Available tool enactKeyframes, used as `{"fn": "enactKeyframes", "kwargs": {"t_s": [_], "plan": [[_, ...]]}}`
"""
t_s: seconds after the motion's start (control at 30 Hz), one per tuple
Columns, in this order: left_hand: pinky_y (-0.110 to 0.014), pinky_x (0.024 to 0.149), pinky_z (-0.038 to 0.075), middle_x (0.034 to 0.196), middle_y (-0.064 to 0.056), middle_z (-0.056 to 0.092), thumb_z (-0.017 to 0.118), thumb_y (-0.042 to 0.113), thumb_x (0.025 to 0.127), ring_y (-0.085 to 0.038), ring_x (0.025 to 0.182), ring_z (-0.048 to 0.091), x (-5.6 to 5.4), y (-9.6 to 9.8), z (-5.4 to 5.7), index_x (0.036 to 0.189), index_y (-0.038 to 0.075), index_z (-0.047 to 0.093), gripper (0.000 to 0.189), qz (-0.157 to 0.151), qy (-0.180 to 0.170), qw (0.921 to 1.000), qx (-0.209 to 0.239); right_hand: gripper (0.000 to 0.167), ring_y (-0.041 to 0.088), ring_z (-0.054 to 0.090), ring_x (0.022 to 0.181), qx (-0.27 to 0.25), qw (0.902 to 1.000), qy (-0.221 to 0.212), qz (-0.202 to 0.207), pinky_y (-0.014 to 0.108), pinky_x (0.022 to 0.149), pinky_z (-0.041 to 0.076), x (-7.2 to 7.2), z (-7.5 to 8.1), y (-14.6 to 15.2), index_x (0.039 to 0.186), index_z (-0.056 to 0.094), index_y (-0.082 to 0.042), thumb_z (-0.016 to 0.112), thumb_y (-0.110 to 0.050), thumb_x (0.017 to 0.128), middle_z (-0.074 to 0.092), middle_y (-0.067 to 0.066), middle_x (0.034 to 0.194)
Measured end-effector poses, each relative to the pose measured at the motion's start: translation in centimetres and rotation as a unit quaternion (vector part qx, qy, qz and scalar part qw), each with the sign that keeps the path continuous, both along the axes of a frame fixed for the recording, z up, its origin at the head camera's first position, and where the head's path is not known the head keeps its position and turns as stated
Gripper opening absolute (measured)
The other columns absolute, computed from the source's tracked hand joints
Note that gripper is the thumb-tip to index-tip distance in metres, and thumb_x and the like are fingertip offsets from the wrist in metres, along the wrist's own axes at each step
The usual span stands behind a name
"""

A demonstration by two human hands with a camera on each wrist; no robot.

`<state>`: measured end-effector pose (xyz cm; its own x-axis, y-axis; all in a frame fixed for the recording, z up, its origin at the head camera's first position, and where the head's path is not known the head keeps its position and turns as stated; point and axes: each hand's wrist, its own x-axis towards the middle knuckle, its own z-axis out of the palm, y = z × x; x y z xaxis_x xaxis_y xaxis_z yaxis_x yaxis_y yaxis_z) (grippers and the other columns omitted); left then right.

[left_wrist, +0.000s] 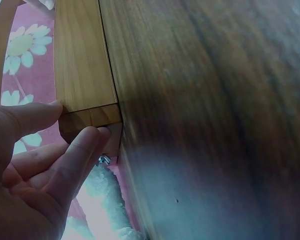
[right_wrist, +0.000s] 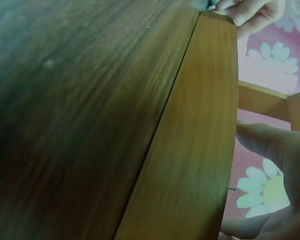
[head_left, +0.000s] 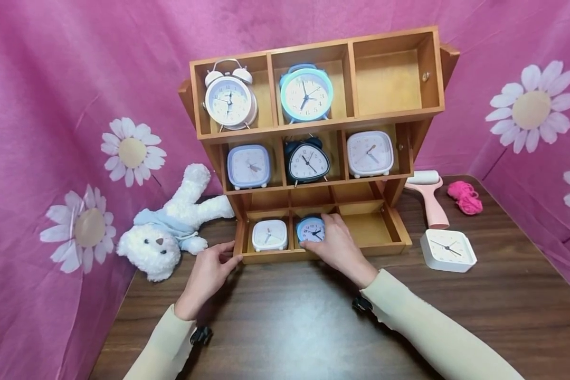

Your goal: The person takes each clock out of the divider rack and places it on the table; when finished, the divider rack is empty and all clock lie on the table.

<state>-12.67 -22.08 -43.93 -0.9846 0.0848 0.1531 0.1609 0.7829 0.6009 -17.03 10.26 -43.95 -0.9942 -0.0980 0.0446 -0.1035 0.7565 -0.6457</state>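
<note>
A three-tier wooden shelf (head_left: 313, 125) stands on the table, with alarm clocks in its compartments. In the bottom middle compartment sits a small round blue alarm clock (head_left: 310, 230). My right hand (head_left: 338, 244) grips this clock by its right side, thumb at the lower front. The right wrist view shows that hand (right_wrist: 285, 175) behind the shelf's front board (right_wrist: 190, 125); the clock is hidden there. My left hand (head_left: 210, 272) holds the shelf's lower left corner. In the left wrist view its thumb and fingertips pinch the board's end (left_wrist: 90, 117). A white clock (head_left: 269, 235) sits in the bottom left compartment.
Left of the shelf lies a white teddy bear (head_left: 154, 245). To the right are a square white clock (head_left: 448, 250), a pink-handled lint roller (head_left: 433, 203) and pink yarn (head_left: 464, 197). A pink flowered curtain (head_left: 123, 63) hangs behind.
</note>
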Motion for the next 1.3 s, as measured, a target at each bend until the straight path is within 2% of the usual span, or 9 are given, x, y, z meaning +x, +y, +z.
{"fn": "enactKeyframes", "kwargs": {"t_s": [0.1, 0.2, 0.33, 0.5, 0.63, 0.87, 0.9, 1.0, 1.3], "plan": [[-0.032, 0.075, 0.061, 0.121, -0.022, 0.084, 0.085, 0.015, 0.1, -0.02, 0.085, 0.08, 0.1, 0.0, -0.1, 0.135, -0.003, 0.078, 0.04, 0.002, 0.005, 1.0, -0.002, 0.106, 0.052, 0.055, 0.147, 0.012, 0.9999, 0.003, -0.006, 0.067, 0.122, 0.048, -0.6, -1.1, -0.4, 0.16, 0.047, 0.013, 0.095, -0.045, 0.086, 0.048, 0.037, 0.163], [-0.029, 0.073, 0.059, 0.121, -0.022, 0.084, 0.085, 0.016, 0.101, -0.018, 0.083, 0.079, 0.1, 0.1, -0.2, 0.134, -0.003, 0.078, 0.039, 0.001, 0.009, 1.0, 0.001, 0.109, 0.051, 0.058, 0.142, 0.028, 0.9993, 0.016, -0.017, 0.067, 0.118, 0.051, -1.9, -3.3, -0.4, 0.158, 0.05, 0.012, 0.095, -0.054, 0.084, 0.05, 0.036, 0.16], [-0.03, 0.073, 0.059, 0.122, -0.023, 0.083, 0.084, 0.015, 0.101, -0.02, 0.086, 0.08, 0.0, 0.1, -0.2, 0.136, -0.004, 0.077, 0.04, -0.003, 0.006, 1.0, 0.006, 0.107, 0.047, 0.061, 0.134, 0.038, 0.9988, 0.019, -0.024, 0.064, 0.112, 0.056, -2.5, -4.2, -0.4, 0.155, 0.053, 0.011, 0.094, -0.057, 0.083, 0.055, 0.033, 0.155], [-0.032, 0.076, 0.06, 0.123, -0.023, 0.083, 0.084, 0.016, 0.101, -0.021, 0.087, 0.081, 0.1, 0.2, -0.2, 0.137, -0.003, 0.077, 0.041, -0.004, 0.0, 1.0, 0.005, 0.093, 0.043, 0.066, 0.122, 0.049, 0.9984, 0.017, -0.023, 0.063, 0.104, 0.059, -1.4, -2.1, -0.7, 0.148, 0.058, 0.011, 0.094, -0.046, 0.084, 0.06, 0.031, 0.145], [-0.032, 0.076, 0.061, 0.125, -0.023, 0.083, 0.083, 0.016, 0.103, -0.023, 0.09, 0.082, 0.1, 0.2, -0.1, 0.137, -0.003, 0.076, 0.041, 0.001, -0.001, 1.0, 0.002, 0.091, 0.045, 0.068, 0.123, 0.059, 0.9981, -0.009, -0.017, 0.063, 0.107, 0.059, -0.7, -0.1, -1.1, 0.148, 0.057, 0.013, 0.093, -0.045, 0.088, 0.059, 0.033, 0.147], [-0.037, 0.074, 0.063, 0.121, -0.026, 0.082, 0.084, 0.018, 0.101, -0.023, 0.087, 0.081, 0.0, -0.2, -0.5, 0.134, -0.005, 0.077, 0.042, -0.013, 0.024, 0.9996, 0.011, 0.086, 0.043, 0.07, 0.113, 0.072, 0.9973, -0.009, -0.015, 0.06, 0.102, 0.061, -0.9, 0.3, -1.3, 0.141, 0.061, 0.013, 0.094, -0.043, 0.086, 0.062, 0.031, 0.136], [-0.034, 0.072, 0.062, 0.12, -0.025, 0.083, 0.084, 0.022, 0.102, -0.02, 0.086, 0.08, -0.2, -0.5, -1.0, 0.135, -0.004, 0.077, 0.043, -0.022, 0.038, 0.9988, 0.019, 0.084, 0.042, 0.07, 0.111, 0.072, 0.9972, -0.007, -0.015, 0.059, 0.101, 0.061, -0.9, 0.3, -1.3, 0.14, 0.062, 0.013, 0.093, -0.043, 0.085, 0.063, 0.031, 0.134], [-0.033, 0.07, 0.061, 0.118, -0.026, 0.083, 0.084, 0.024, 0.101, -0.017, 0.083, 0.079, -0.2, -0.6, -1.2, 0.134, -0.005, 0.078, 0.044, -0.026, 0.048, 0.9982, 0.024, 0.082, 0.042, 0.069, 0.11, 0.071, 0.9973, -0.004, -0.014, 0.058, 0.1, 0.062, -1.0, 0.4, -1.4, 0.137, 0.063, 0.012, 0.092, -0.042, 0.083, 0.063, 0.029, 0.132], [-0.029, 0.073, 0.06, 0.123, -0.023, 0.083, 0.083, 0.016, 0.102, -0.022, 0.089, 0.082, 0.0, -0.1, -0.4, 0.137, -0.004, 0.076, 0.041, 0.0, 0.004, 1.0, 0.006, 0.077, 0.041, 0.068, 0.105, 0.066, 0.9971, 0.037, -0.012, 0.056, 0.097, 0.061, -0.7, 1.5, -1.1, 0.131, 0.065, 0.011, 0.091, -0.04, 0.079, 0.064, 0.027, 0.126]]}}
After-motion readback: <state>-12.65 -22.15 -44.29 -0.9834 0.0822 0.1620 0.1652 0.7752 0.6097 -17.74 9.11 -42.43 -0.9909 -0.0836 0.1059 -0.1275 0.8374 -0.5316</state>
